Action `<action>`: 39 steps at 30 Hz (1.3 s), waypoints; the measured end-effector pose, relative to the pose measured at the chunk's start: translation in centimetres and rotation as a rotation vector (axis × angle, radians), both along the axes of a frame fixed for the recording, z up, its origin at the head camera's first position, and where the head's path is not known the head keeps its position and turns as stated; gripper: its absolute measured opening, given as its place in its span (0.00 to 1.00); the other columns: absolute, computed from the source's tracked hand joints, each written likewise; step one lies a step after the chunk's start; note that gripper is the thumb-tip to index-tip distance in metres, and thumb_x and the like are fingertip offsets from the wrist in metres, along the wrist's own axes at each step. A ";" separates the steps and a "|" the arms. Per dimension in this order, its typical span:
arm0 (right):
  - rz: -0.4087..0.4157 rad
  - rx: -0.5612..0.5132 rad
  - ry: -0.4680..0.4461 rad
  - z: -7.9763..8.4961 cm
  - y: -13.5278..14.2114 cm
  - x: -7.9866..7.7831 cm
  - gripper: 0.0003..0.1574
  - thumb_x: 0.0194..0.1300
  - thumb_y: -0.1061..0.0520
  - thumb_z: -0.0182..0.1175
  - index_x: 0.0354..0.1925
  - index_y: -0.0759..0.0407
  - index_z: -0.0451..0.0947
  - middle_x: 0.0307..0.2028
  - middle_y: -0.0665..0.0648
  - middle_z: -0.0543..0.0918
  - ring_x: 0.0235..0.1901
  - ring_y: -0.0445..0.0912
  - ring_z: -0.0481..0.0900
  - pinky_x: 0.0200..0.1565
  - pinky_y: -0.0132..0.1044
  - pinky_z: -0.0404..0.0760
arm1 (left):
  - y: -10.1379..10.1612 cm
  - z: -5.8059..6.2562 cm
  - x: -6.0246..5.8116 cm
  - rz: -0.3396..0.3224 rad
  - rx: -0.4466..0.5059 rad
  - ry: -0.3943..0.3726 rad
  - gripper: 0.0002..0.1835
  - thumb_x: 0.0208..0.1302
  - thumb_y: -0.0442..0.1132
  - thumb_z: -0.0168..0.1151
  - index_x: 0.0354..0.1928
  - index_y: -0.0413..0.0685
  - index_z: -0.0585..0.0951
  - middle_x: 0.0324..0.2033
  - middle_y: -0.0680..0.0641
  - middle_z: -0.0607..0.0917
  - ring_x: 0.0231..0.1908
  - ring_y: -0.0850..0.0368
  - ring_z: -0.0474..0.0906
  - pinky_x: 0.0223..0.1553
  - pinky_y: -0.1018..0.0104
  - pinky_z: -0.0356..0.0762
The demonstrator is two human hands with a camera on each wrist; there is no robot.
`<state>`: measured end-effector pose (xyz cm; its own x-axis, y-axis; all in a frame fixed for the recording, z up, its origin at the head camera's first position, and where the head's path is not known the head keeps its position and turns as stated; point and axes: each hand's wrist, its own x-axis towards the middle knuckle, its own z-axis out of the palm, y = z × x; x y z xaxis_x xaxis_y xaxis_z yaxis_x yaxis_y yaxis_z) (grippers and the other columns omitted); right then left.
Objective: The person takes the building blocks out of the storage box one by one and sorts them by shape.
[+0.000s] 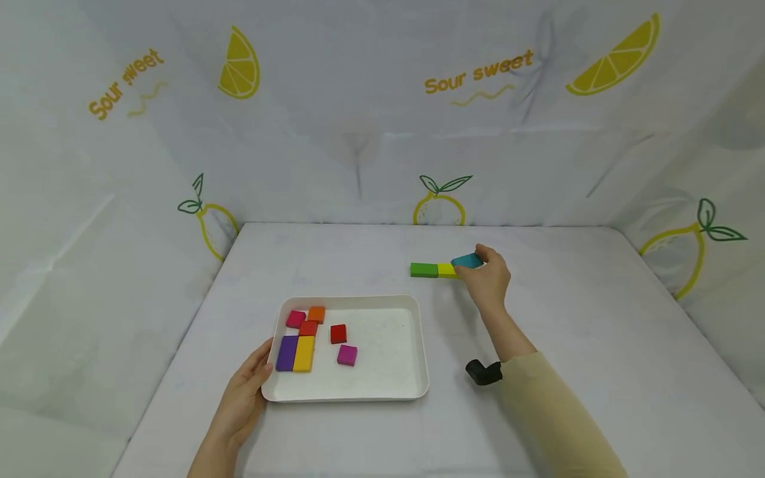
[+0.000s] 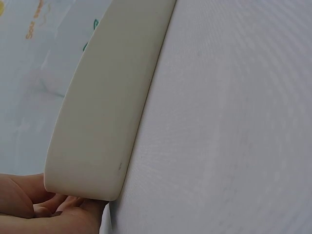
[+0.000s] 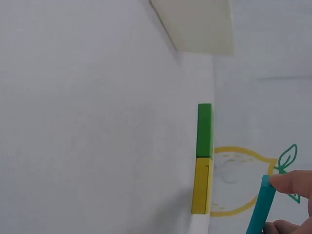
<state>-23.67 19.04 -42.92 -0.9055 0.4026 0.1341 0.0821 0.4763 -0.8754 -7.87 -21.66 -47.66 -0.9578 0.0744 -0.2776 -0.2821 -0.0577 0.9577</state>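
Observation:
My right hand [image 1: 489, 282] pinches a flat blue block [image 1: 467, 261] between thumb and fingers, tilted and raised off the table. In the right wrist view this blue block [image 3: 261, 207] hangs apart from the row. A green block [image 1: 424, 270] lies end to end with a yellow block [image 1: 445, 270], which the pinching hand partly covers in the head view. My left hand [image 1: 242, 392] holds the left end of a white tray [image 1: 382, 401]; the left wrist view shows curled fingers against the tray wall [image 2: 105, 112].
Inside the tray's left half lie a purple block [image 1: 287, 353], an amber block [image 1: 303, 354], an orange block [image 1: 317, 315] and several small red and pink blocks, including a magenta one [image 1: 347, 355]. A lemon-printed cloth [image 1: 358, 159] rises behind the white table [image 1: 597, 318].

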 end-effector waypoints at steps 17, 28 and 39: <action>-0.123 0.037 -0.080 -2.6 2.3 -1.6 0.40 0.58 0.62 0.65 0.66 0.71 0.67 0.63 0.71 0.74 0.63 0.63 0.70 0.68 0.53 0.71 | -0.1 -0.2 -0.2 0.006 -0.008 -0.009 0.31 0.79 0.41 0.41 0.79 0.49 0.47 0.80 0.47 0.46 0.79 0.49 0.43 0.56 0.90 0.66; -0.122 0.061 -0.125 -3.3 2.5 -2.1 0.40 0.60 0.61 0.65 0.67 0.73 0.65 0.63 0.72 0.72 0.63 0.64 0.67 0.69 0.53 0.68 | -0.1 -0.4 -0.1 0.017 -0.019 -0.020 0.30 0.80 0.40 0.40 0.79 0.50 0.47 0.80 0.47 0.46 0.79 0.49 0.43 0.56 0.91 0.66; -0.133 0.093 -0.141 -3.5 2.6 -2.3 0.39 0.60 0.61 0.66 0.67 0.72 0.65 0.63 0.73 0.72 0.63 0.64 0.67 0.69 0.55 0.68 | 0.1 -0.3 -0.1 0.014 -0.024 -0.022 0.31 0.79 0.41 0.41 0.79 0.49 0.47 0.80 0.46 0.46 0.79 0.49 0.43 0.56 0.91 0.66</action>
